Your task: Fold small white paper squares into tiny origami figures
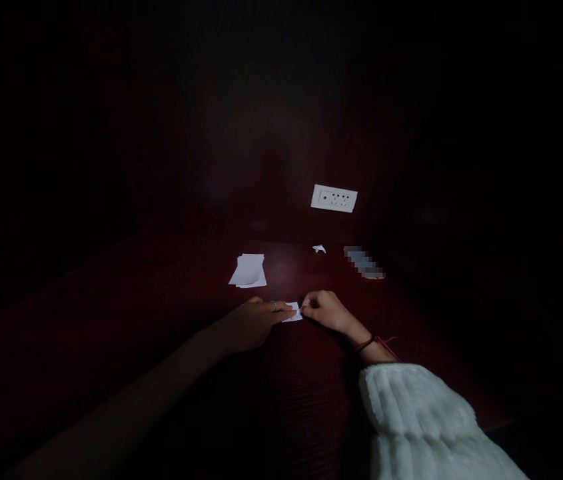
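A small piece of white folded paper (293, 314) lies on the dark red table between my two hands. My left hand (257, 323), with a ring on one finger, reaches in from the left; its outstretched fingers rest flat on the paper and hold it down. From the right, my right hand (328, 309) pinches the paper's right edge between thumb and forefinger. The exact folds are too small and dim to make out, and the left fingers cover part of the sheet.
Beyond my left hand lies a stack of white paper sheets (248, 271). A small folded paper piece (319, 249) sits near the wall. To its right is a pixelated phone-like object (364, 263). A white socket panel (334, 199) is on the wall. Surroundings are very dark.
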Demonstrator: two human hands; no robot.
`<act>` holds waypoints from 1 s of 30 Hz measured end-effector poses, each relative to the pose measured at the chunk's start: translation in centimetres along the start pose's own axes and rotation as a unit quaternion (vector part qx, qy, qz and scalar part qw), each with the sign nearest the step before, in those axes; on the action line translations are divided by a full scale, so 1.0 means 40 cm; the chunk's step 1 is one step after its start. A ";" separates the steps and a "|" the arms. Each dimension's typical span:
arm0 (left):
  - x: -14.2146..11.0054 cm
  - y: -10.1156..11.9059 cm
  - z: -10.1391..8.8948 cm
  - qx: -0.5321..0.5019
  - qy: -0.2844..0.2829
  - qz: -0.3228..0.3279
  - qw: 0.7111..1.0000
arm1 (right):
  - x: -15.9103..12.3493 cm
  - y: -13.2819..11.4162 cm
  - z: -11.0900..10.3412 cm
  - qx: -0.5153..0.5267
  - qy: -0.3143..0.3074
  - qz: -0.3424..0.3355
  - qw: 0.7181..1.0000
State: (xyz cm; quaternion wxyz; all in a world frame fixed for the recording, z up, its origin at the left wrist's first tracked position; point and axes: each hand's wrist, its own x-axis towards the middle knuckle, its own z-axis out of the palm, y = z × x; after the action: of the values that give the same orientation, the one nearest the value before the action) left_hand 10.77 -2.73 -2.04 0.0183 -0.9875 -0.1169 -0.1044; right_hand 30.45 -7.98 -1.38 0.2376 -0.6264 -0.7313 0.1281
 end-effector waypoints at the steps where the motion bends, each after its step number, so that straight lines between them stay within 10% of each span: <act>1: 0.001 0.000 0.000 0.000 0.000 0.000 1.000 | 0.001 -0.001 0.001 -0.003 -0.001 0.003 1.000; 18: 0.011 0.011 -0.006 -0.012 0.015 -0.007 1.000 | -0.001 0.001 0.004 -0.007 0.023 0.021 1.000; 30: 0.007 0.004 0.002 -0.026 0.023 -0.013 0.999 | -0.036 -0.010 -0.036 -0.122 -0.037 -0.190 0.973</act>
State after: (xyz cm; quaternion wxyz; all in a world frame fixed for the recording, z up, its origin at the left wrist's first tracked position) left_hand 11.08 -2.81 -2.08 -0.0059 -0.9834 -0.1267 -0.1299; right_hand 31.00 -9.60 -0.22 0.1525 -0.4950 -0.8553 0.0133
